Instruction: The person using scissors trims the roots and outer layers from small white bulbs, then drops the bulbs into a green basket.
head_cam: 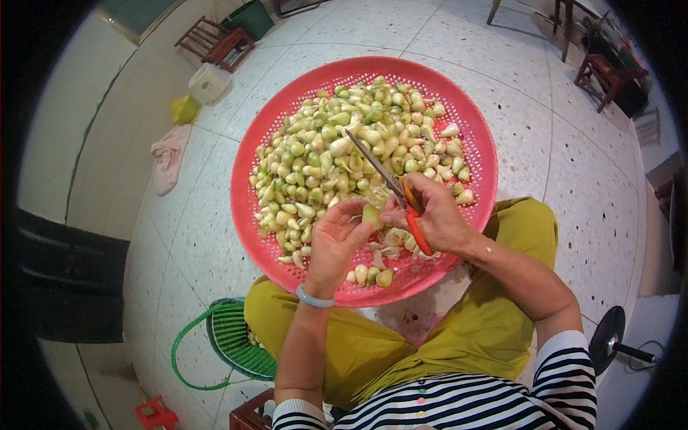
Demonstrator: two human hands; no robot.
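Note:
A large round red plastic sieve tray [478,161] holds a heap of pale green and cream bulbs [322,156], which look like pickling onions or rakkyo. My left hand [341,236], with a pale bangle on the wrist, grips one greenish bulb [371,216] between thumb and fingers above the tray. My right hand [435,215] is closed around scissors with red-orange handles [416,231], their blades pointing up and left over the heap. Its fingertips are close beside the held bulb. Below the hands lie loose papery peelings [395,242] and several separate bulbs [371,276] near the tray's front rim.
A green woven basket [239,333] with a looped handle stands at the lower left. Small wooden stools [220,45] stand at the upper left and upper right. A pale cloth [171,158], a yellow container [185,109] and a white tub [208,84] are on the left floor.

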